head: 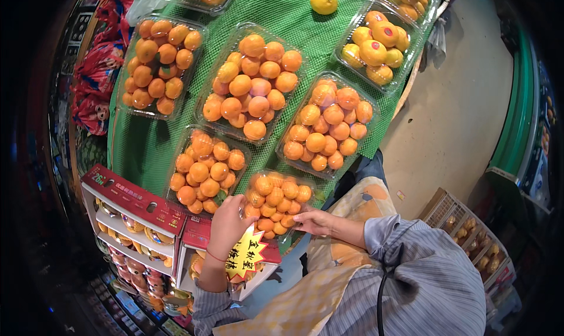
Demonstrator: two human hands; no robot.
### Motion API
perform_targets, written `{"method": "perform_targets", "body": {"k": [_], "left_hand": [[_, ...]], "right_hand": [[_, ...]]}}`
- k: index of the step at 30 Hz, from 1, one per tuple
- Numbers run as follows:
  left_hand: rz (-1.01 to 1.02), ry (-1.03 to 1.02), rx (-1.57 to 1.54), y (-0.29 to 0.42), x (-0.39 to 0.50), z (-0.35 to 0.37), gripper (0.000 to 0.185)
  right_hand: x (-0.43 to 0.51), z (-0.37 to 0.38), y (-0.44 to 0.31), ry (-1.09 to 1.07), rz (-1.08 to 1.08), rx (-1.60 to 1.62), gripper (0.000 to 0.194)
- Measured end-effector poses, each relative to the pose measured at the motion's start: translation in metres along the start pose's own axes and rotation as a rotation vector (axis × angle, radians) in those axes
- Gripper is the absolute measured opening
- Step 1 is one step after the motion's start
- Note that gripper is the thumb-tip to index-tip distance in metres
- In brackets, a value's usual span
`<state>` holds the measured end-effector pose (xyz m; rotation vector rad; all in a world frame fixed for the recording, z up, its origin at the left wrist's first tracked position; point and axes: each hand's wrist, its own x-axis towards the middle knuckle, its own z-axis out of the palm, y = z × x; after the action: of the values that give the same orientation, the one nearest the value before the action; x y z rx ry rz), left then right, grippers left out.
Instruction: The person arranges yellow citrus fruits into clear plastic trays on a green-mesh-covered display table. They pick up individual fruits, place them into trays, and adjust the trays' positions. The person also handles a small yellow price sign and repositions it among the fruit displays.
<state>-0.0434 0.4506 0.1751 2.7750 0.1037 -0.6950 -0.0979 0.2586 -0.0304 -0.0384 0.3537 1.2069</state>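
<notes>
A clear plastic tray of small oranges point(276, 199) lies at the near edge of the green-covered stand, with both hands at its sides. My left hand point(231, 223) is on its left side, the thumb over the near left corner. Fingers of my right hand point(313, 220) grip its right side. A yellow starburst sign point(246, 252) with writing stands just below the tray, beside my left wrist. Another tray of oranges point(207, 170) sits close to the left, and a larger one point(328, 124) lies beyond, to the right.
More trays of oranges point(252, 84) and yellow-orange fruit point(374, 47) lie on the green mesh cloth point(152, 146). A single lemon point(324, 3) sits at the far side. Red and white cartons point(136, 203) border the near left. A crate of fruit point(473, 239) stands at the right.
</notes>
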Motion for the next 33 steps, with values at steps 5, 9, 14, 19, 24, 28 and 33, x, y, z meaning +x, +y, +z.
{"method": "perform_targets", "body": {"k": [5, 9, 14, 19, 24, 28, 33], "left_hand": [[0.020, 0.011, 0.000, -0.009, -0.006, 0.017, 0.046], [0.003, 0.036, 0.041, -0.011, -0.009, 0.022, 0.049], [-0.027, 0.131, -0.026, -0.012, -0.023, 0.022, 0.061], [-0.017, 0.400, -0.338, 0.009, -0.047, 0.003, 0.047], [-0.070, 0.603, -0.965, 0.053, -0.023, 0.024, 0.022], [0.046, 0.729, -0.893, 0.126, -0.002, 0.032, 0.014], [0.111, 0.783, -0.851, 0.195, -0.011, 0.049, 0.022]], "right_hand": [[-0.020, 0.000, -0.001, 0.117, 0.111, -0.077, 0.058], [-0.041, -0.018, -0.015, 0.248, 0.231, -0.258, 0.053], [-0.087, -0.035, -0.055, 0.373, 0.213, -0.705, 0.050], [-0.158, -0.007, -0.111, 0.614, 0.043, -1.584, 0.039], [-0.175, 0.114, -0.106, 0.359, -0.060, -1.146, 0.041], [-0.155, 0.153, -0.088, 0.220, -0.179, -1.410, 0.037], [-0.189, 0.148, -0.115, 0.324, -0.273, -1.492, 0.027]]}}
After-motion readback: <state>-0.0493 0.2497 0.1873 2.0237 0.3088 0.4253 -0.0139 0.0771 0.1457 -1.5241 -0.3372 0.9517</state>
